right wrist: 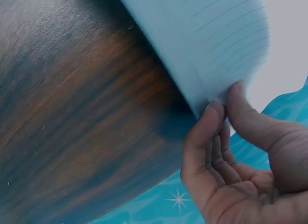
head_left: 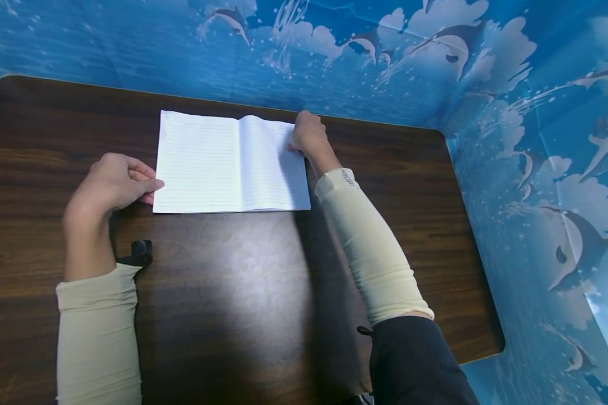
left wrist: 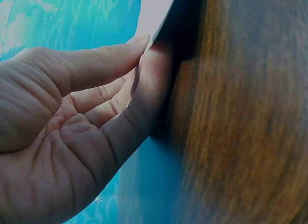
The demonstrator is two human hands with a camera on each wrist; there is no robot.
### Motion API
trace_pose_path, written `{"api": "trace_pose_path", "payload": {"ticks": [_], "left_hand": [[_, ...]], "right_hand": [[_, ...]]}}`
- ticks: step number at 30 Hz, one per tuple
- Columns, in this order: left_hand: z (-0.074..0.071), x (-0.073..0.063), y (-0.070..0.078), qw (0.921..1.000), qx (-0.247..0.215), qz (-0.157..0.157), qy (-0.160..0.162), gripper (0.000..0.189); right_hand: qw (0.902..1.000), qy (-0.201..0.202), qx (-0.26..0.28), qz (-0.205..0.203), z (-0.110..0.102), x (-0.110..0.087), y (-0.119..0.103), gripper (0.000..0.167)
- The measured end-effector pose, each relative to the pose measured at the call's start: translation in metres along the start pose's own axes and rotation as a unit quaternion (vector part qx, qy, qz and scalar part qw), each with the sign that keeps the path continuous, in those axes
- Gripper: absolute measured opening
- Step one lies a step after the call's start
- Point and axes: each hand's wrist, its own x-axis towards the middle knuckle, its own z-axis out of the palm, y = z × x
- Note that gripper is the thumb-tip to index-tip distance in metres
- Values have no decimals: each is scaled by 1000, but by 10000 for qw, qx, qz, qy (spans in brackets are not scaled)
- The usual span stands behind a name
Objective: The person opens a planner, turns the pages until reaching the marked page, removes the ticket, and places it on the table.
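Here, open notebook (head_left: 197, 163), edges (head_left: 159, 146) pinched, tabletop (head_left: 395, 185) around

The tabletop (head_left: 425, 208) is dark brown wood with streaky grain and rounded corners, its far edge just beyond the right fingers (right wrist: 199, 137). On it, between those and the left fingers (left wrist: 149, 84), lies an open notebook (head_left: 197, 163) with lined white pages, its left edge and far right corner pinched. Nearer than both sets of fingers, glare (head_left: 263, 275) whitens the wood.
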Motion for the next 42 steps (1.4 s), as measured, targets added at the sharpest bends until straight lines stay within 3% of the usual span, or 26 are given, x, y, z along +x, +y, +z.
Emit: {"api": "trace_pose_path", "payload": {"ticks": [11, 28, 42], "left_hand": [[-1, -1, -1, 10000, 55, -30, -56, 39], [0, 2, -2, 10000, -2, -51, -49, 40], [0, 1, -2, 10000, -19, -8, -6, 38]], "right_hand": [[9968, -281, 743, 50, 0, 11, 14, 60], [9945, -649, 734, -373, -29, 14, 33, 34], [9860, -564, 1209, -997, -48, -2, 17, 42]]}}
